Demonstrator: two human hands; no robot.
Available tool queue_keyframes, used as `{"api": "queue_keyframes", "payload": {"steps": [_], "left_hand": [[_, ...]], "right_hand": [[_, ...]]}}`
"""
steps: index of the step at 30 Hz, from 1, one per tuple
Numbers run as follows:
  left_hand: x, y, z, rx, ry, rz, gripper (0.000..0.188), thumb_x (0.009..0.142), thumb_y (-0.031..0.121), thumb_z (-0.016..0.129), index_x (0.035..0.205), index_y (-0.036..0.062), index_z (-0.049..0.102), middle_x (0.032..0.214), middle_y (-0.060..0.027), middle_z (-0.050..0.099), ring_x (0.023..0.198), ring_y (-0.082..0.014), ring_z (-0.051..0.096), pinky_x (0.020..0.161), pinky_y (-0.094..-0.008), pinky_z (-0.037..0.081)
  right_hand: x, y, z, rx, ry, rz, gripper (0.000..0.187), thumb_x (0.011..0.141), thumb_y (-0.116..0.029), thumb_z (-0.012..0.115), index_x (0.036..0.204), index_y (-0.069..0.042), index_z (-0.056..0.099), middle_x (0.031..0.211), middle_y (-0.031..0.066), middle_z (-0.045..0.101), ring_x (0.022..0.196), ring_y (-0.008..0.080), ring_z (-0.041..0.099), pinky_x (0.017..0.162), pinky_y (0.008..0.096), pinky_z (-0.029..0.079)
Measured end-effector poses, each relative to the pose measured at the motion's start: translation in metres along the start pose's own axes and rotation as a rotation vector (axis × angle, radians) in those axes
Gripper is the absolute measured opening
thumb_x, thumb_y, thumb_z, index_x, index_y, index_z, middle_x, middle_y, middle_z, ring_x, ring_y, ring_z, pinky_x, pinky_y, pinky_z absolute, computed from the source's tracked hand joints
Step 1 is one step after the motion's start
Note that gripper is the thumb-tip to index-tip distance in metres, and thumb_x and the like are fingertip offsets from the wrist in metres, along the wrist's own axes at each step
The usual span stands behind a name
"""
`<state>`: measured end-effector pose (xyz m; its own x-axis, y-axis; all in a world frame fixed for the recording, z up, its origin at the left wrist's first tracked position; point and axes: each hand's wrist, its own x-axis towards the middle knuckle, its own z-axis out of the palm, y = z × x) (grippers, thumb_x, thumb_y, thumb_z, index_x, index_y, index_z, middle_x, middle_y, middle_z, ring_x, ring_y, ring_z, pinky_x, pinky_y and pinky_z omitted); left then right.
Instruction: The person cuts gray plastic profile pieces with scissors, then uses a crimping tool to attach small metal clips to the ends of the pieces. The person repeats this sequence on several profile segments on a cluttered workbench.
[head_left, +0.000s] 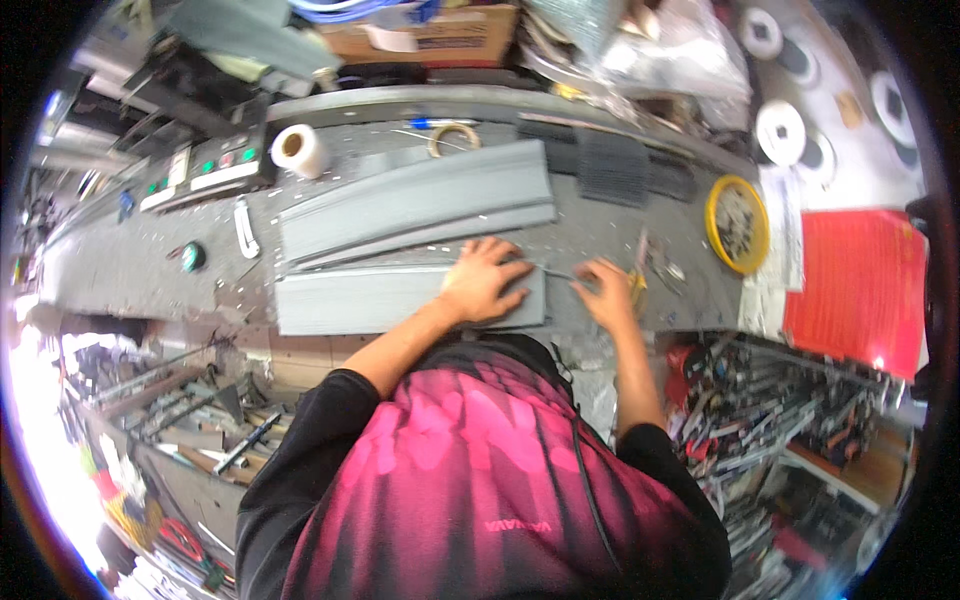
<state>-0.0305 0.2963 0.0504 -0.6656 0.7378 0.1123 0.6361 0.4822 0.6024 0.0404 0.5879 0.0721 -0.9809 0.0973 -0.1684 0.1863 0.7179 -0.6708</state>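
My left hand [485, 284] lies flat with spread fingers on a long grey ribbed panel [360, 300] near the bench's front edge. Just past that panel's right end is my right hand [606, 293], its thumb and fingertips pinched at a thin grey strip [560, 273] that reaches back to the panel. The strip is blurred and partly covered by the fingers. Behind the left hand lie more grey panels [420, 195], side by side and slightly angled. Beside my right wrist is a small yellow-handled tool [637, 285], too blurred to name.
A yellow round tray [712, 225] of small pieces stands at right, near a red sheet stack [855, 290]. At left are a white-handled cutter [246, 228], a white roll [300, 151] and a control box with green buttons [225, 172]. A tape ring [454, 140] lies at the back.
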Motion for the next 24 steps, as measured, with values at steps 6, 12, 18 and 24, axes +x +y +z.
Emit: {"api": "queue_keyframes", "payload": {"steps": [6,12,18,24], "left_hand": [[-0.002,-0.001,0.001,-0.01,0.039,0.0,0.047,0.099,0.046,0.075,0.14,0.0225,0.077,0.141,-0.0088,0.067,0.14,-0.0325,0.057,0.117,-0.0566,0.043],[-0.004,-0.001,0.004,-0.017,0.01,-0.011,0.048,0.098,0.046,0.076,0.139,0.0228,0.078,0.143,-0.0097,0.068,0.14,-0.0321,0.058,0.118,-0.0568,0.044],[-0.003,-0.006,0.005,-0.011,0.011,0.01,0.049,0.097,0.047,0.075,0.14,0.0233,0.078,0.136,-0.0092,0.069,0.139,-0.0336,0.058,0.118,-0.0592,0.044],[-0.007,-0.004,0.005,-0.03,0.04,-0.005,0.048,0.097,0.048,0.075,0.138,0.0237,0.079,0.138,-0.0097,0.068,0.138,-0.034,0.059,0.115,-0.056,0.046]], "right_hand": [[0.012,-0.01,0.024,-0.115,0.045,-0.346,0.021,0.085,0.001,0.086,0.105,0.0,0.08,0.099,0.0158,0.075,0.098,0.0353,0.075,0.089,0.0415,0.059],[0.0,-0.015,-0.004,-0.137,-0.019,-0.055,0.019,0.084,0.0,0.084,0.102,-0.001,0.079,0.097,0.0164,0.073,0.096,0.0408,0.071,0.085,0.0467,0.057],[0.011,-0.019,0.007,-0.205,0.001,-0.31,0.016,0.087,-0.006,0.084,0.102,-0.002,0.081,0.099,0.018,0.076,0.1,0.0399,0.073,0.088,0.0468,0.057],[0.01,-0.004,0.011,-0.189,-0.025,-0.33,0.018,0.084,-0.002,0.082,0.102,-0.002,0.082,0.1,0.0181,0.077,0.098,0.0399,0.075,0.089,0.0468,0.058]]}}
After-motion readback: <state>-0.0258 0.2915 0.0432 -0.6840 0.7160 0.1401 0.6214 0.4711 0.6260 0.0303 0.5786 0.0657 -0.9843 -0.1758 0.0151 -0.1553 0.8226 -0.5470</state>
